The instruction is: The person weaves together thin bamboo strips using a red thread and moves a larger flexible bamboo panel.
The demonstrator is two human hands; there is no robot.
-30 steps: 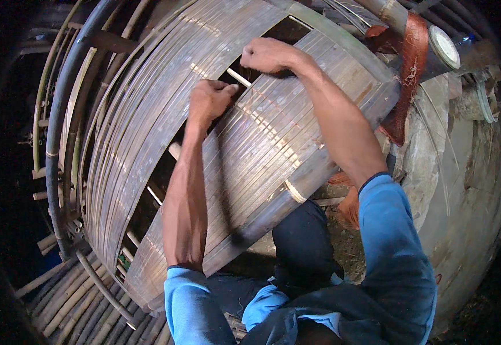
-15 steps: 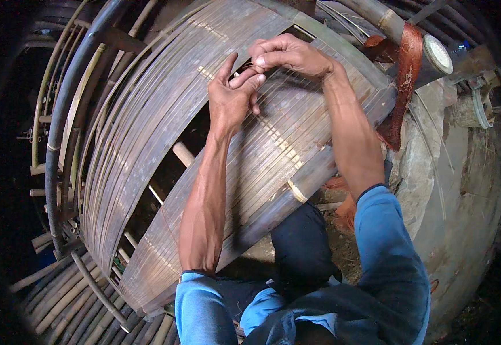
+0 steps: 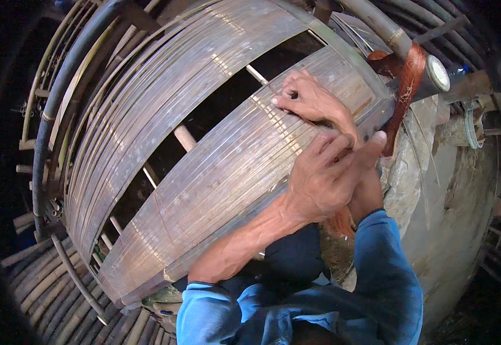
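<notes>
Across the middle and upper left, a far panel (image 3: 164,98) of narrow greyish-brown slats curved beside a near panel (image 3: 221,184) of similar slats, which slanted in front of the person, a long dark gap (image 3: 216,106) lying between the two. To the right spread a rough grey surface (image 3: 463,190), while round poles (image 3: 60,287) lay side by side at the lower left and a dark curved pole (image 3: 43,126) stood along the left. At the upper right a thick pole (image 3: 380,23) had a reddish-brown strap (image 3: 408,86) looped about it. The left hand (image 3: 325,178), fingers partly bent, crossed in front of the right forearm; whether it touched that arm or gripped anything I could not tell. Near it, the right hand (image 3: 313,98) was curled over the near panel, and whether it pinched anything was also unclear. A stout peg (image 3: 185,138) and a slimmer pale rod (image 3: 256,75) showed in the gap, and a fine reddish thread (image 3: 160,215) lay across the near panel's slats
</notes>
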